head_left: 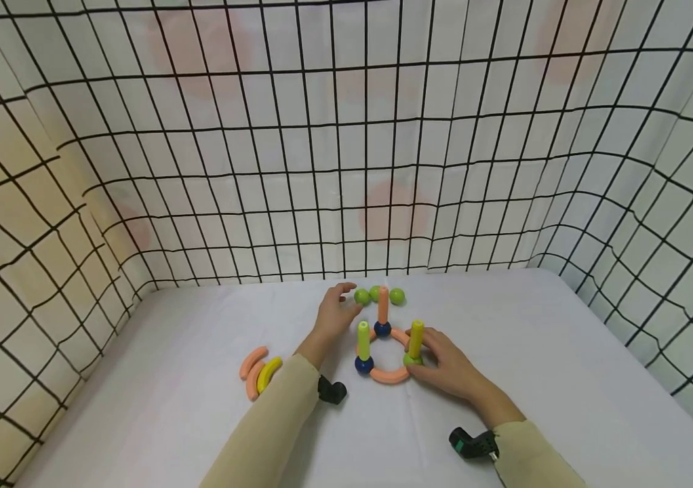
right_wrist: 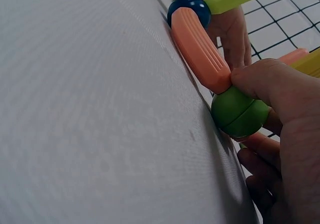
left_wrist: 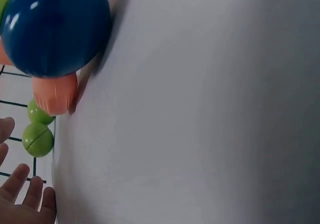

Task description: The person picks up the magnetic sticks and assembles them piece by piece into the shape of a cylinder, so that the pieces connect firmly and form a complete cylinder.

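A ring of curved orange rods (head_left: 390, 376) lies on the table, joined by two dark blue balls (head_left: 364, 364) and one green ball (right_wrist: 239, 113). Upright on these balls stand a lime rod (head_left: 363, 339), an orange rod (head_left: 383, 306) and a yellow rod (head_left: 416, 339). My right hand (head_left: 449, 366) pinches the ring's green ball, thumb at its join with a curved orange rod. Beyond the ring's left side, my left hand (head_left: 335, 315) reaches out with parted fingers, holding nothing. Loose green balls (left_wrist: 38, 139) sit close to its fingertips; whether they touch cannot be told.
Two loose curved orange rods (head_left: 253, 362) and a curved yellow rod (head_left: 270, 373) lie left of my left forearm. A black wire grid (head_left: 334, 149) stands around the back and sides of the white table (head_left: 169, 379).
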Available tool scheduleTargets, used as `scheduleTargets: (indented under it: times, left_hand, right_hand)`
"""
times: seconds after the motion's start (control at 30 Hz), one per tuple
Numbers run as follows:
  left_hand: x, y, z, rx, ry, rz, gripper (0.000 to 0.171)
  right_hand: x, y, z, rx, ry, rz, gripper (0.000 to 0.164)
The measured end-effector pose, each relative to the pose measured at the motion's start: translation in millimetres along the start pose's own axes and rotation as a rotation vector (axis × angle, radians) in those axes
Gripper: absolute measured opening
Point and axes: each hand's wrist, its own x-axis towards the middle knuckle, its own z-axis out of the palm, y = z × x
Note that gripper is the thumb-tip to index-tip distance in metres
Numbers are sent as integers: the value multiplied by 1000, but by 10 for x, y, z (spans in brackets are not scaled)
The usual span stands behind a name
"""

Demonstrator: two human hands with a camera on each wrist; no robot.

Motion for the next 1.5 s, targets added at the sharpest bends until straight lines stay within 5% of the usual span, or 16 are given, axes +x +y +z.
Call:
scheduleTargets:
  times: [0.33, 0.67, 1.5]
  left_hand:
    - [135, -37, -22, 93, -135, -10, 47]
    - [132, 17, 1, 189, -154, -59, 43]
    - [46, -14, -57, 72, -199, -23, 37]
  right_hand:
    - [10, -40, -12, -2, -6, 5, 51]
    - [11, -33, -2, -1, -26, 38, 54]
    - [-5, -22, -12, 13, -32, 67, 55]
